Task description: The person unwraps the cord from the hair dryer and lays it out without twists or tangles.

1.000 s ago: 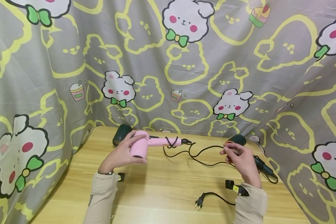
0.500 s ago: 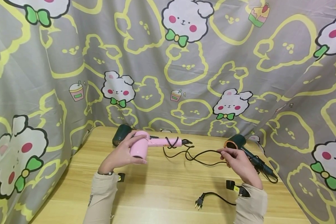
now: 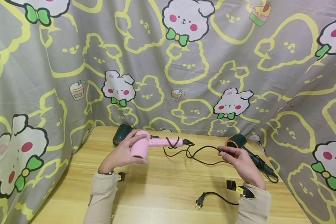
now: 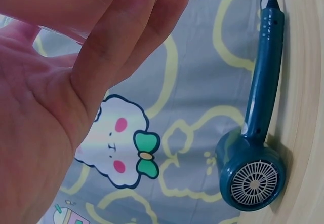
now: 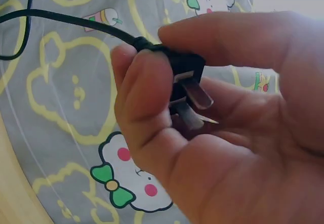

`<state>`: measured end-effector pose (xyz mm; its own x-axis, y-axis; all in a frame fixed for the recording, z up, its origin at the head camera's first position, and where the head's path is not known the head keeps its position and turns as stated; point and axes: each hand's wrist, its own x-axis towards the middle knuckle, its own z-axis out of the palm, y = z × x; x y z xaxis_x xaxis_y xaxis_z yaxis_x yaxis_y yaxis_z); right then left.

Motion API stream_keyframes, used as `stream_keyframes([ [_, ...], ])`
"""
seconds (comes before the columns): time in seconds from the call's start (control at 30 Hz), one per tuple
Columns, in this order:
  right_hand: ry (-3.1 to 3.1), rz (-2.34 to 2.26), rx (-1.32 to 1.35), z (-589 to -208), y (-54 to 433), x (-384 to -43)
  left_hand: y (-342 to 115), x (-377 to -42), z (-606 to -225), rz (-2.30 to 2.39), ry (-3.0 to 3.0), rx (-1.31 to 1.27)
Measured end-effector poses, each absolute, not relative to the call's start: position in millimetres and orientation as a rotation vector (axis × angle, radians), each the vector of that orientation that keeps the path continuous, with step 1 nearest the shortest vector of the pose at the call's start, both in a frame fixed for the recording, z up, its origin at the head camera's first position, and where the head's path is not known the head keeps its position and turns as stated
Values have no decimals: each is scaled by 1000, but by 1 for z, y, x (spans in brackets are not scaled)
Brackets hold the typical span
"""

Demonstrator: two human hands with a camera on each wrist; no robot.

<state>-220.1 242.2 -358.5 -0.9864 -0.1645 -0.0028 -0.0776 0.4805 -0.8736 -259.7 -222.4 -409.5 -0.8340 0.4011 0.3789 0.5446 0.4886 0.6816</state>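
A pink hair dryer [image 3: 140,147] is gripped round its barrel by my left hand [image 3: 119,158], thumb below and fingers above. Its handle points right, with black cord [image 3: 172,143] wound about it. From there the cord loops over to my right hand [image 3: 243,163]. In the right wrist view, thumb and fingers pinch a black two-pin plug [image 5: 188,64], its flat metal prongs [image 5: 197,93] turned toward the palm. The left wrist view shows only the blurred pink edge of the barrel [image 4: 50,1] above the palm.
Behind the left hand lies a dark green hair dryer [image 3: 121,134]. Another dark green hair dryer [image 3: 236,141] lies at the back right, cord wrapped on its handle. A second two-pin plug [image 3: 200,201] rests on the wooden table [image 3: 156,193]. A patterned curtain [image 3: 151,65] surrounds the table.
My right hand has shifted slightly left, then tilted a little, with the plug in its fingers. The cord beside it now arches higher than half a second ago. Left hand and pink hair dryer stay put.
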Motion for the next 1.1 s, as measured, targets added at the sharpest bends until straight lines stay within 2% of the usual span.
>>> stream_keyframes([
  [0.17, 2559, -1680, -196, -363, 243, -220, -222, -260, -410, -1273, -2567, -826],
  [0.47, 2603, -1662, -143, -365, 245, -221, -220, -259, -409, -1269, -2579, -812],
  [0.73, 2521, -1712, -277, -371, 247, -226, -219, -257, -407, -1272, -2627, -766],
  [1.1, 2497, -1756, -256, -368, 250, -222, -218, -256, -406, -1259, -2621, -779],
])
